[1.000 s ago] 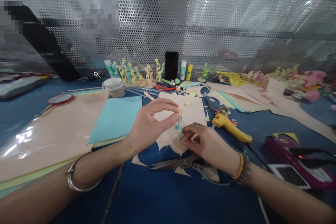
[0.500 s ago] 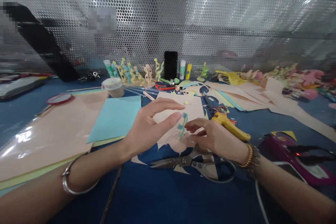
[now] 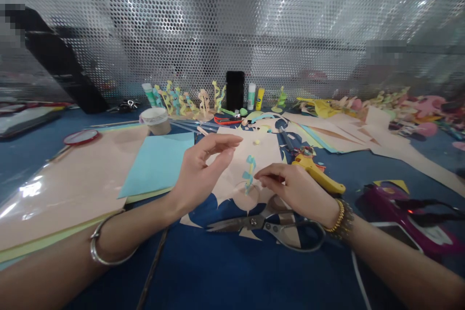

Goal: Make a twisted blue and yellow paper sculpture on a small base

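A small spiral paper piece (image 3: 249, 173) in blue and yellow stands upright on a round pale paper disc (image 3: 240, 197). My left hand (image 3: 203, 164) is to its left, thumb and fingers apart, holding nothing. On the right side my right hand (image 3: 290, 184) has its bent fingertips close to the spiral, with a small gap between; nothing shows in them. Under and behind lies a pale cut sheet (image 3: 267, 147) bearing a little yellow blob (image 3: 256, 142). In front of the disc, large scissors (image 3: 256, 223) lie on the blue table (image 3: 218, 276).
Blue paper (image 3: 160, 162) and wrapped pale sheets (image 3: 83, 174) lie left, near a paper cup (image 3: 156, 121). Behind stand several finished spirals (image 3: 178, 100), a phone (image 3: 235, 90) and glue sticks (image 3: 252, 96). A yellow-handled tool (image 3: 319, 174) and purple device (image 3: 410, 218) are right.
My left hand has drawn back a little to the left, away from the spiral piece. My right fingertips now sit slightly clear of it, and the spiral stands unsupported.
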`<state>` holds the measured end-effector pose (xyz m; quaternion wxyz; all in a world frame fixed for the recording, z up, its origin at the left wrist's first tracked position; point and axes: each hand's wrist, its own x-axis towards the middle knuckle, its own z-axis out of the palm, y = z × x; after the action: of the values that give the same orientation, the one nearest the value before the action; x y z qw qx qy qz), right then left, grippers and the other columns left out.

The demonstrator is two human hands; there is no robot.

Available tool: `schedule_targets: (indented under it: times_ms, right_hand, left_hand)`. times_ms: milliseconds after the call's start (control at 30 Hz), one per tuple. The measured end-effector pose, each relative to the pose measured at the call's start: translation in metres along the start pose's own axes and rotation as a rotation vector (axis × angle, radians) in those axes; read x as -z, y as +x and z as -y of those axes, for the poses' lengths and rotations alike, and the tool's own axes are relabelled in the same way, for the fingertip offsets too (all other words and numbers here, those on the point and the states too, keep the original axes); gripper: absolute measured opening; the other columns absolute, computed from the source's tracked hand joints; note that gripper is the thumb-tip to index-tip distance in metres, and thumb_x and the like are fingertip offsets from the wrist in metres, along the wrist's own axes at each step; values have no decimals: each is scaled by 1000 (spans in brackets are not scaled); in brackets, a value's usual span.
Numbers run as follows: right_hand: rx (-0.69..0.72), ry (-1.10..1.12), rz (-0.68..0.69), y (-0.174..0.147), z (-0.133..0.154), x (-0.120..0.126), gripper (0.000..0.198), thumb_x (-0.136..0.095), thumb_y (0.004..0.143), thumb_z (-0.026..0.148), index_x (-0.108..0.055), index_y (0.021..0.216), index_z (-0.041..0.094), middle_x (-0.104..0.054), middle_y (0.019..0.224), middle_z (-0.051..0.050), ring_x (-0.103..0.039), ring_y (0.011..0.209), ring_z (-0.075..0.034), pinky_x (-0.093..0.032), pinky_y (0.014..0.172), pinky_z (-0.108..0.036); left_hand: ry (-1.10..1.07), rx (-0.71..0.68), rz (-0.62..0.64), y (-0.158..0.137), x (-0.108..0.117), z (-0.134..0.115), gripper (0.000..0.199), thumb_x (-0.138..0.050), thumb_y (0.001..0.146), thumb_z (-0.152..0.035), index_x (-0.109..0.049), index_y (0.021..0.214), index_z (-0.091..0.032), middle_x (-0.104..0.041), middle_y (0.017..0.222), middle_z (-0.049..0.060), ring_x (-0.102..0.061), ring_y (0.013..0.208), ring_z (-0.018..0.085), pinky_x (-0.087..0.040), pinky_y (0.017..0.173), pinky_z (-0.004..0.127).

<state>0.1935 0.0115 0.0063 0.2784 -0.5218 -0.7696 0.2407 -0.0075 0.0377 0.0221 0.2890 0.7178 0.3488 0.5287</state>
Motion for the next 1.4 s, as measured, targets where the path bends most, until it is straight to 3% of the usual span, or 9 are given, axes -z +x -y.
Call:
schedule_targets:
  times_ms: [300, 533, 767, 1233, 1400]
  right_hand:
    - [-29, 24, -47, -3, 1, -2, 11, -60, 79, 23, -70, 74, 23, -70, 74, 1, -61, 64, -14, -47, 60, -26]
    - [-40, 72, -86, 1, 10, -4, 5, -62, 78, 22, -65, 81, 24, -65, 87, 1, -58, 73, -13, -46, 67, -28]
    - [-31, 95, -105, 2, 11, -11, 10, -69, 74, 25, -60, 78, 22, -61, 82, 1, -54, 74, -14, -44, 67, -29]
    - [27, 134, -99, 3, 12, -10, 7, -64, 78, 18, -61, 75, 23, -58, 85, 2, -54, 77, -13, -41, 70, -28]
    - [113, 198, -73, 2, 12, -9, 10, -61, 80, 13, -60, 76, 22, -55, 87, 1, -54, 83, -12, -42, 75, -27]
  left_hand:
    - [-8, 23, 56, -10, -3, 6, 20, -51, 86, -17, -65, 98, -25, -63, 100, 1, -59, 93, 16, -48, 83, 30]
    - [-13, 36, 55, -11, -3, 8, 21, -50, 86, -15, -64, 98, -25, -62, 100, 1, -58, 94, 16, -46, 85, 29]
    - [-27, 32, 62, -9, -3, 6, 22, -49, 87, -14, -64, 99, -26, -60, 101, 0, -58, 95, 16, -45, 86, 29]
    - [7, -36, 75, -3, 2, -3, 23, -49, 87, -11, -63, 100, -25, -59, 102, -1, -57, 92, 12, -45, 84, 25]
    - [98, -86, 151, 4, 8, -13, 23, -48, 90, -17, -65, 102, -26, -59, 106, -1, -52, 105, 13, -41, 91, 25]
